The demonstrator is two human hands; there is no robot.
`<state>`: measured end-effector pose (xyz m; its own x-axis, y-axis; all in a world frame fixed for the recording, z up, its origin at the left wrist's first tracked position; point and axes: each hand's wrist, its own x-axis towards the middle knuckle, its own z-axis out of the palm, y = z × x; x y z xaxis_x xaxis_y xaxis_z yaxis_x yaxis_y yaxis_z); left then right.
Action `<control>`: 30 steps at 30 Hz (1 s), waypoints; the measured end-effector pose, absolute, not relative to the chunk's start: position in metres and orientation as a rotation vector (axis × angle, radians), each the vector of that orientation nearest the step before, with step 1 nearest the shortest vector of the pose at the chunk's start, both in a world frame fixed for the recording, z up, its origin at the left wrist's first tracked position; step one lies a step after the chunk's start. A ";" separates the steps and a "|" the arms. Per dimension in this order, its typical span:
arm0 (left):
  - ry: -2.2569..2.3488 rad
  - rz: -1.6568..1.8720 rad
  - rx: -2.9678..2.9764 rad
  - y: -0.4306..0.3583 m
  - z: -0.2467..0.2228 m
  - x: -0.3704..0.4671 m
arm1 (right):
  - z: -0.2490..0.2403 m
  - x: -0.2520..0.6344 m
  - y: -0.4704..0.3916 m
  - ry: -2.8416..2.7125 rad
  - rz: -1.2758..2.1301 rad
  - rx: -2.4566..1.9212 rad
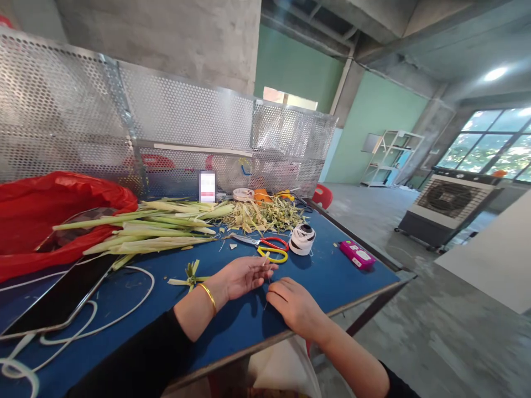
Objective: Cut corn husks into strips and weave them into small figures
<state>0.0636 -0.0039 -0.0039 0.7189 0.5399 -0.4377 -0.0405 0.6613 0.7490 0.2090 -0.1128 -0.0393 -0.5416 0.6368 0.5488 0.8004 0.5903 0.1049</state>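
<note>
My left hand [244, 276], with a gold bangle at the wrist, is palm up over the front of the blue table [332, 287]. A small pale piece [266, 258] sticks up from its closed fingers. Close to its right is my right hand [292, 304], back upward, fingers curled together; what they pinch is too small to name. A thin dark strand [269, 282] runs between the hands. Just behind them lie scissors [276, 253] with red and yellow handles. A white spool [302, 240] stands right of the scissors. Left of my left wrist is a small tied green leaf bundle [192, 275].
Long green husks [166, 226] and a heap of shredded scraps [265, 215] lie at the back. At left are a red bag [62, 204], a dark tablet [62, 298] and a white cable [151, 287]. A pink packet [357, 255] is at right, before a perforated metal screen [186, 110].
</note>
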 end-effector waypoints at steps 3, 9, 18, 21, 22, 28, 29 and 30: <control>0.673 0.337 0.791 -0.005 -0.002 0.063 | -0.041 0.206 -0.111 -2.373 -0.459 -1.139; 0.732 0.531 0.802 -0.001 0.007 0.058 | -0.038 0.203 -0.108 -2.383 -0.300 -1.127; 0.800 0.906 0.885 0.019 0.014 0.044 | -0.018 0.240 -0.039 -2.066 -0.233 -1.993; 0.792 0.914 0.876 0.020 0.012 0.045 | -0.012 0.237 -0.016 -2.171 -0.214 -1.986; 0.789 0.914 0.869 0.021 0.011 0.044 | -0.010 0.235 -0.013 -2.190 -0.212 -1.990; 0.775 0.936 0.826 0.024 0.014 0.041 | 0.001 0.239 -0.036 -2.263 -0.030 -2.055; 0.775 0.942 0.820 0.024 0.014 0.041 | 0.002 0.243 -0.045 -2.271 0.021 -2.053; 0.774 0.947 0.815 0.023 0.015 0.041 | 0.003 0.247 -0.054 -2.270 0.063 -2.054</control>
<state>0.0411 0.0234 0.0149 0.3777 0.9035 -0.2027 -0.3781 0.3503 0.8569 0.2472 -0.0543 0.0034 -0.0983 0.9947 0.0310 0.9914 0.1006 -0.0836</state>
